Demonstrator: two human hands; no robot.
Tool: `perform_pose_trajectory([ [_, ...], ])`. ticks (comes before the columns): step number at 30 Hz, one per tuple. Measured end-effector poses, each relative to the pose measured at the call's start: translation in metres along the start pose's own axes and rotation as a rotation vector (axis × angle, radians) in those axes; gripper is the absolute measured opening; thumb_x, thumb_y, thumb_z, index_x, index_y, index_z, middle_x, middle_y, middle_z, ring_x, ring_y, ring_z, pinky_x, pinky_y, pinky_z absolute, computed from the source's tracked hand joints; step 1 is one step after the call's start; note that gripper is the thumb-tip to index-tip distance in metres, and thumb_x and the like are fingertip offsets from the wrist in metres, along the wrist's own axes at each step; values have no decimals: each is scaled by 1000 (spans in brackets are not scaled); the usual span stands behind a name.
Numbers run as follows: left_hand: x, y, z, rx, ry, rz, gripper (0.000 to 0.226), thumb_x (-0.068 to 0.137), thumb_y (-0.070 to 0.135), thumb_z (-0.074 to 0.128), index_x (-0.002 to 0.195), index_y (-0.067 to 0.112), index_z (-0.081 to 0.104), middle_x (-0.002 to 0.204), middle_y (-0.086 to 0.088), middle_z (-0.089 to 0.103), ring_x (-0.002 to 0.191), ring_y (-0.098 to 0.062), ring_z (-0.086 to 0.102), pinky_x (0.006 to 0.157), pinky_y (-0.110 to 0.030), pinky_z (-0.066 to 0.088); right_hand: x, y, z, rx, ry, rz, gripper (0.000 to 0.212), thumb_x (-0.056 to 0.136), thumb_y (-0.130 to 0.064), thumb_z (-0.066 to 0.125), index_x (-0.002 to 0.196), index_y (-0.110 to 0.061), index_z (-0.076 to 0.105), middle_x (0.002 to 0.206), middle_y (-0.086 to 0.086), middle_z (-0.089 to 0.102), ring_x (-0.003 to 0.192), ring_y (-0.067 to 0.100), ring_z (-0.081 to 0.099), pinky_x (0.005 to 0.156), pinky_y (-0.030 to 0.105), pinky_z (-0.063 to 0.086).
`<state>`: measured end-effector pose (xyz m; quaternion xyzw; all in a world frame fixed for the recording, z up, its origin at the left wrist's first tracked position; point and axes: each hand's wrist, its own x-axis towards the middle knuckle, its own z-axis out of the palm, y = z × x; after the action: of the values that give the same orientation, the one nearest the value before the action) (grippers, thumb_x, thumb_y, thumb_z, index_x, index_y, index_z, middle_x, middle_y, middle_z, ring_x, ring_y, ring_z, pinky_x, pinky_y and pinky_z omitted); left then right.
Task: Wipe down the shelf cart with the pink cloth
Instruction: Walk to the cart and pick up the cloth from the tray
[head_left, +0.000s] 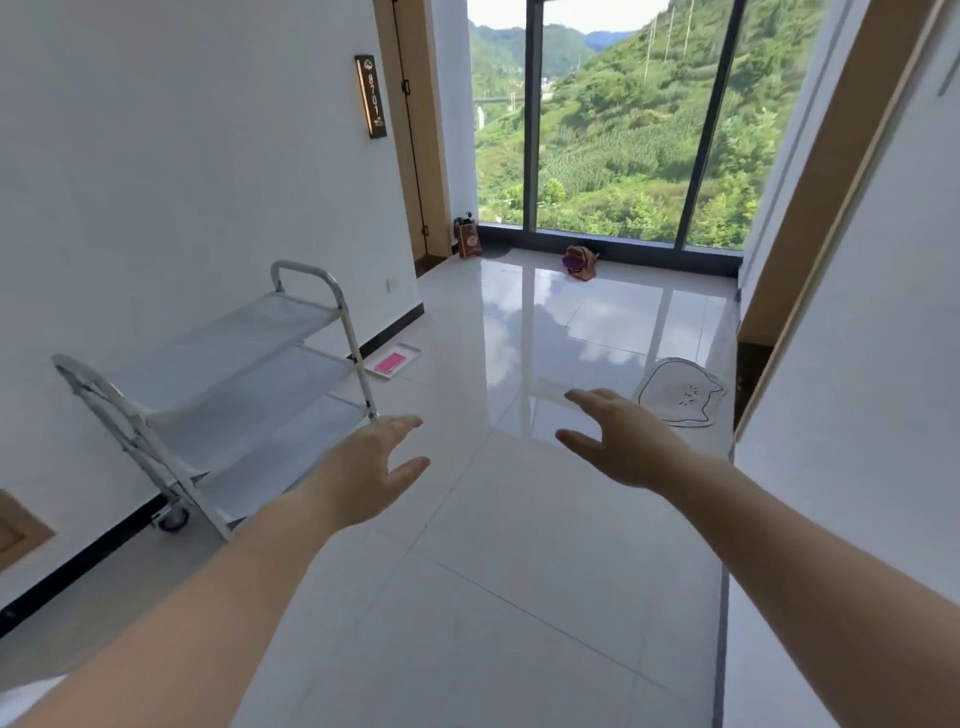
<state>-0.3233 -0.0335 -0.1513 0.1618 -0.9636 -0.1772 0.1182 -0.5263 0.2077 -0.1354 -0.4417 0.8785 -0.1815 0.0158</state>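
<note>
Head view: both hands reach forward with loose, spread fingers, holding nothing. Past the shelf cart (234, 379), the pink cloth (390, 362) lies in a white tray (410, 349) on the floor, nearer the left hand (363, 467) than the right hand (628, 441).

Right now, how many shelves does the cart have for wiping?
3. The shelf cart stands by the left wall: top shelf under the handle, middle shelf below it, bottom shelf nearest the floor. None looks hidden.
</note>
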Motion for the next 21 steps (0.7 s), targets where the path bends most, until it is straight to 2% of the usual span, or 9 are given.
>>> perform_pose_trajectory([
  [2, 28, -23, 6, -15, 10, -31, 53, 89, 41, 53, 138, 26, 40, 143, 8, 43, 128, -7, 40, 101, -19, 26, 34, 5, 9, -17, -15, -34, 63, 89, -55, 47, 142, -25, 33, 142, -3, 42, 118, 20, 51, 92, 32, 41],
  [7, 115, -86, 20, -67, 2, -88, 53, 90, 38, 53, 138, 23, 40, 144, 5, 42, 130, -10, 39, 106, -25, 29, 131, 28, 31, -52, -71, -65, 63, 89, -56, 46, 142, -27, 31, 141, -5, 42, 117, 18, 52, 93, 34, 45],
  [10, 174, -119, 26, -92, -20, -116, 53, 90, 39, 53, 139, 23, 39, 143, 5, 42, 130, -9, 38, 104, -22, 27, 191, 49, 36, -74, -104, -53, 62, 88, -56, 46, 142, -28, 31, 143, -6, 41, 117, 18, 52, 93, 32, 44],
  [13, 230, -145, 33, -109, -2, -137, 52, 89, 40, 53, 137, 23, 41, 141, 5, 44, 130, -10, 39, 101, -21, 27, 243, 73, 39, -68, -94, -16, 61, 88, -57, 46, 141, -29, 32, 141, -7, 42, 108, 16, 55, 89, 33, 44],
  [17, 289, -166, 51, -137, -36, -173, 52, 89, 40, 54, 137, 22, 42, 141, 3, 45, 130, -11, 38, 101, -20, 25, 300, 107, 49, -64, -116, 16, 60, 87, -57, 46, 139, -30, 34, 139, -7, 45, 82, 8, 49, 82, 31, 44],
  [21, 349, -184, 68, -139, -40, -213, 51, 90, 39, 54, 136, 21, 43, 140, 3, 46, 130, -12, 39, 102, -22, 26, 365, 145, 60, -48, -132, 33, 58, 88, -55, 47, 139, -29, 36, 138, -6, 46, 86, 9, 52, 80, 29, 42],
])
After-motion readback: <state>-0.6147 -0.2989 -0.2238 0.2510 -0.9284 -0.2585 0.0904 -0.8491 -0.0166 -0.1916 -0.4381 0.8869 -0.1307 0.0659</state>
